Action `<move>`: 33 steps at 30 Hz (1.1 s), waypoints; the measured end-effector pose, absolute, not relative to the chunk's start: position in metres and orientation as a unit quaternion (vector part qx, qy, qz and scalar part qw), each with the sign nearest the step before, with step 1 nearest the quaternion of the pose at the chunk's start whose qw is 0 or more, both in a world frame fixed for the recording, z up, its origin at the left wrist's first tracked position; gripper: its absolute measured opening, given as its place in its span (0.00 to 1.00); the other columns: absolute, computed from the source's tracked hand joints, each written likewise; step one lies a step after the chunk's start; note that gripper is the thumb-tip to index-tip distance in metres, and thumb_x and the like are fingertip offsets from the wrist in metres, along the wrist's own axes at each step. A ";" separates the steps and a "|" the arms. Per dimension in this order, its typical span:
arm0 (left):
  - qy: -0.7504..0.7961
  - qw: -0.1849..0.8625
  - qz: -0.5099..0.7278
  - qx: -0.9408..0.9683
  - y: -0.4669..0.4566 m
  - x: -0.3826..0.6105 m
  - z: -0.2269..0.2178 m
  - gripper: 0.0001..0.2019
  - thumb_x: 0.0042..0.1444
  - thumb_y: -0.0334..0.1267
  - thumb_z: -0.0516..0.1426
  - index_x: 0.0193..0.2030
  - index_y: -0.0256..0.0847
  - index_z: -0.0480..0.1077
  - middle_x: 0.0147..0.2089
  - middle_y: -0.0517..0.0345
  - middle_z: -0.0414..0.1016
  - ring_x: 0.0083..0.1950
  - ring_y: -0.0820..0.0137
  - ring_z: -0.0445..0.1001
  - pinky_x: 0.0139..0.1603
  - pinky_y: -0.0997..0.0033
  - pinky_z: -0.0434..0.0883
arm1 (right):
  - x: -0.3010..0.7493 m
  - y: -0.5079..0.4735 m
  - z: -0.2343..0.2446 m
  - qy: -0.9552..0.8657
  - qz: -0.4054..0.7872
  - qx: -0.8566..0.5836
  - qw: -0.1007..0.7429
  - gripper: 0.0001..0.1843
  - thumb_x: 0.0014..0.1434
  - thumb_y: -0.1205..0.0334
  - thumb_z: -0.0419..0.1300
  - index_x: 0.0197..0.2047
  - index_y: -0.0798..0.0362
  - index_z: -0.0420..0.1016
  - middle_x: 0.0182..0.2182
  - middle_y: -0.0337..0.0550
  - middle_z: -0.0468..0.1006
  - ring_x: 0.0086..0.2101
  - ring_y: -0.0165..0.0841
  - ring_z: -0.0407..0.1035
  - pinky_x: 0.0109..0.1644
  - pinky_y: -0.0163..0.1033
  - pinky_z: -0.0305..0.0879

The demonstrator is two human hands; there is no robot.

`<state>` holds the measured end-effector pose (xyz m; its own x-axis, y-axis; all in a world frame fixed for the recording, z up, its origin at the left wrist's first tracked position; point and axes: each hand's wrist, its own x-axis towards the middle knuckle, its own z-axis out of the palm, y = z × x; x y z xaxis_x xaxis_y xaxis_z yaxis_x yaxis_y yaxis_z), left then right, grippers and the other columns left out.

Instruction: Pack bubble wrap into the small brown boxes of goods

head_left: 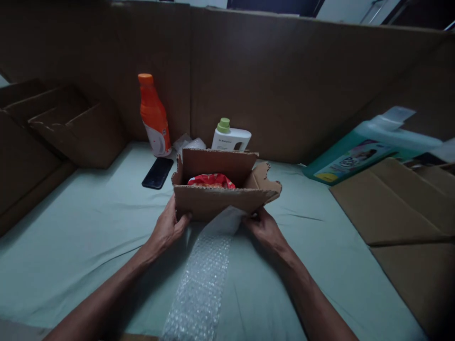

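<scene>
A small open cardboard box with ragged top edges sits in the middle, a red packet showing inside it. My left hand grips the box's lower left corner, thumb on the front face. At the lower right corner, my right hand is closed around the box's bottom edge, its fingertips partly hidden. A strip of bubble wrap runs from the front of the box down toward me, its upper end beside my right fingers. Whether those fingers also pinch the wrap, I cannot tell.
Behind the box stand an orange bottle and a white bottle with a green cap. A black phone lies left. A large teal bottle leans at right near cardboard. Cardboard boxes stand left; a cardboard wall closes the back.
</scene>
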<state>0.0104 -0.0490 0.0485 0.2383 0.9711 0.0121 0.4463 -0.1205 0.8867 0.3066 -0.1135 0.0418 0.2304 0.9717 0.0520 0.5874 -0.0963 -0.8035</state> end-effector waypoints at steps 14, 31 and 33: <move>0.536 0.352 0.289 0.711 -0.046 0.013 0.036 0.39 0.59 0.45 0.59 0.74 0.37 0.51 0.60 0.37 0.71 0.53 0.53 0.74 0.52 0.51 0.72 | 0.316 -0.102 0.018 -0.467 0.315 -0.667 0.488 0.36 0.57 0.42 0.63 0.59 0.59 0.71 0.52 0.58 0.81 0.50 0.43 0.76 0.53 0.48 0.72; 0.456 0.234 0.287 0.809 -0.117 -0.027 0.051 0.25 0.62 0.39 0.57 0.66 0.41 0.65 0.56 0.44 0.72 0.54 0.56 0.72 0.55 0.50 0.73 | 0.288 -0.104 0.034 -0.512 0.184 -0.688 0.480 0.19 0.55 0.52 0.59 0.45 0.54 0.79 0.40 0.50 0.83 0.40 0.41 0.76 0.51 0.49 0.71; 0.477 0.276 0.333 0.765 -0.072 -0.011 0.058 0.35 0.59 0.41 0.59 0.72 0.41 0.56 0.63 0.40 0.67 0.57 0.54 0.71 0.54 0.50 0.74 | 0.303 -0.091 0.039 -0.500 0.163 -0.696 0.489 0.24 0.54 0.52 0.60 0.51 0.56 0.76 0.47 0.54 0.81 0.43 0.44 0.76 0.52 0.52 0.70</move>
<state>-0.0108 -0.0715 0.0579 0.3235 0.9135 0.2468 0.5465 -0.3933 0.7394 0.3026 -0.0909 0.0395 0.4459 0.8559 0.2620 0.5368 -0.0214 -0.8435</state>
